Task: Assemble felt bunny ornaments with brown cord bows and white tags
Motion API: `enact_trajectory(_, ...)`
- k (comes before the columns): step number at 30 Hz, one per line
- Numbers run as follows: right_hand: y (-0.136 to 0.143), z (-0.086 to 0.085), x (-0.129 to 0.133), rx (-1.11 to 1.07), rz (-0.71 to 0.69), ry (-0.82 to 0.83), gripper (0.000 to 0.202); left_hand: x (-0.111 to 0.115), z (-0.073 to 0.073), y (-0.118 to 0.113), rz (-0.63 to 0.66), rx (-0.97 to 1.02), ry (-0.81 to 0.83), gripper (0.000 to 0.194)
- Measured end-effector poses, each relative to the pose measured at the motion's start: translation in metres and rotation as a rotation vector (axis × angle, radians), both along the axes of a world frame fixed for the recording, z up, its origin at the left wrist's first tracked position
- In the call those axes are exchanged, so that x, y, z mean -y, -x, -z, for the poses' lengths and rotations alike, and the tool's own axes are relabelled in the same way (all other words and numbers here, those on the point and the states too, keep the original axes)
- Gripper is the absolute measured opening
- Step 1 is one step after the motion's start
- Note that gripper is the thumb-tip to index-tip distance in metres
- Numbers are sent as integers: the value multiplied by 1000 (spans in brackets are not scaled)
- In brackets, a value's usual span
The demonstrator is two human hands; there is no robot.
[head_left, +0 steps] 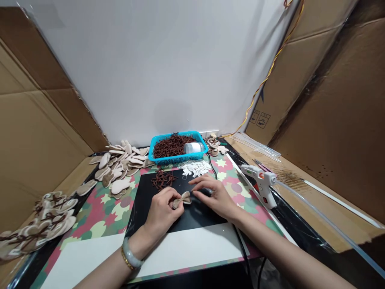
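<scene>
Left hand (pixel 164 208) pinching beige fabric piece (pixel 182 200) over black mat (pixel 194 218); right hand (pixel 217 197) just beside, thumb and fingers apart. Small brown pieces (pixel 163 180) heaped beyond.

Left hand (pixel 164 206) pinches beige piece (pixel 184 197) over black mat (pixel 200 218); right hand (pixel 217 197) just beside, empty (glue gun (pixel 264 184) off right).

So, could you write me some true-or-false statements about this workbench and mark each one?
1. The left hand holds a small beige piece. True.
2. The right hand is clenched into a fist. False: the right hand is open, thumb and fingers apart.
3. The blue basket holds brown pieces. True.
4. The glue gun is inside the blue basket. False: the glue gun is to the right of both hands.
5. White pieces lie in front of the blue basket. True.
</scene>
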State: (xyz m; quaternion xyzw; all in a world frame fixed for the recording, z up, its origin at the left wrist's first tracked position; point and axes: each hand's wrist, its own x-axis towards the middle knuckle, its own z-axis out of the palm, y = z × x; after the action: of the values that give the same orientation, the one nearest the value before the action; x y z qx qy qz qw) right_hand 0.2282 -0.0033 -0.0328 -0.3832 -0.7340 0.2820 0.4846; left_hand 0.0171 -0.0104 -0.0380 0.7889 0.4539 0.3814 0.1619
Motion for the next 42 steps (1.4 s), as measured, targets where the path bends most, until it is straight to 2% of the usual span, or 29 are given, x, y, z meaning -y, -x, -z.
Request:
enact_trajectory(5,-12,-13,-23,-230,259,282,17,-7,-12,1,-4,58,-87,9)
enact_trajectory(8,-6,-17,-48,-565,318,503,21,-15,-13,1,-13,101,-100,8)
enact_trajectory(10,1,-18,-62,-712,343,583,20,-18,-10,2,-19,142,-82,7)
enact_trajectory(14,16,-18,-84,-817,389,655,11,-18,-7,6,-25,251,-14,5)
enact_trajectory(18,29,-17,-101,-868,415,748,12,-18,-8,11,-24,366,28,3)
enact_trajectory(22,40,-20,-109,-846,379,847,12,-20,-10,14,-25,421,46,2)
enact_trajectory(25,45,-20,-93,-813,331,857,9,-21,-10,16,-37,442,54,2)
enact_trajectory(28,45,-16,-63,-782,310,815,8,-22,-11,15,-39,444,72,2)
enact_trajectory(32,36,-7,-22,-717,307,747,19,-23,-19,6,10,408,93,3)
enact_trajectory(37,23,0,13,-321,356,551,28,-30,-26,-27,58,343,42,3)
enact_trajectory(42,13,-1,40,90,397,160,26,-41,-17,-56,150,231,-14,6)
